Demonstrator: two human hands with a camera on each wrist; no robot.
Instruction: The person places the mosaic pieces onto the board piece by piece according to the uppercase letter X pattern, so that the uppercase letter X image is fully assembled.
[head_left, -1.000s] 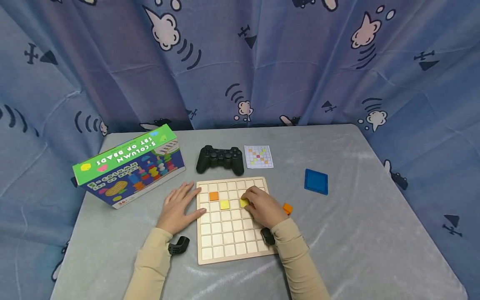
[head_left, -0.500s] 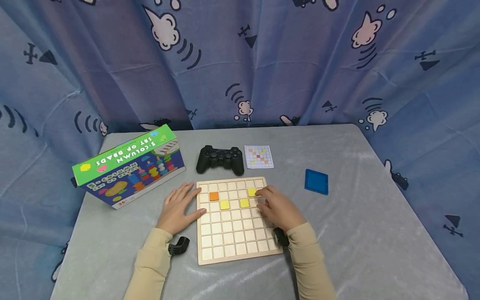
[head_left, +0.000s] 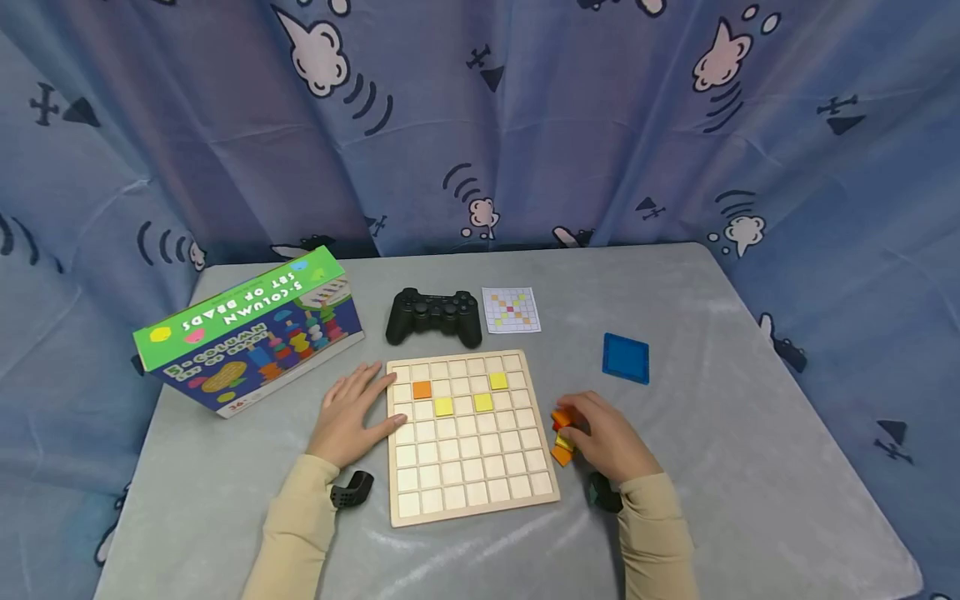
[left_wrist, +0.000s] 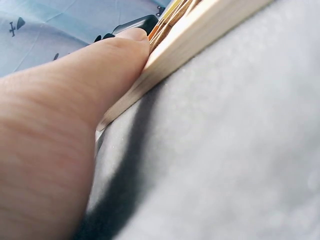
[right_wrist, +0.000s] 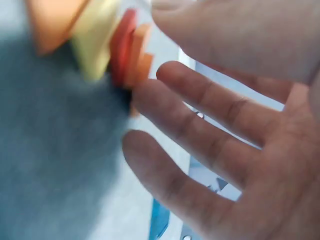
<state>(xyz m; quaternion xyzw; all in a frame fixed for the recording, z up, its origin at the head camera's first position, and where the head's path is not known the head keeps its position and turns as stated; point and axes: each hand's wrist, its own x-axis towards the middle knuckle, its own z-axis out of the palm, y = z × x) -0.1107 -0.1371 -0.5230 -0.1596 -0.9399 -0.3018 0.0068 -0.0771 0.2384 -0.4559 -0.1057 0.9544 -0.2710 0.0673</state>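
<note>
Worktop: one near-square wooden grid board, sides twelve-to-six; seated, three yellow tiles, one orange tile. Three o'clock: loose tiles, uncountable, lined twelve-to-six; right hand loosely spread, nothing visibly held. Nine o'clock: left hand, spread, touching board.

Widest open run: bare table right of the right hand and the blue tray. Right hand itself blocks side access to the loose tiles, which sit just beside the board. Board's left edge blocked by the left hand. Gap behind board narrow: controller and pattern card close it off. Box obstructs far left. Near side, open lane between the sleeves.
</note>
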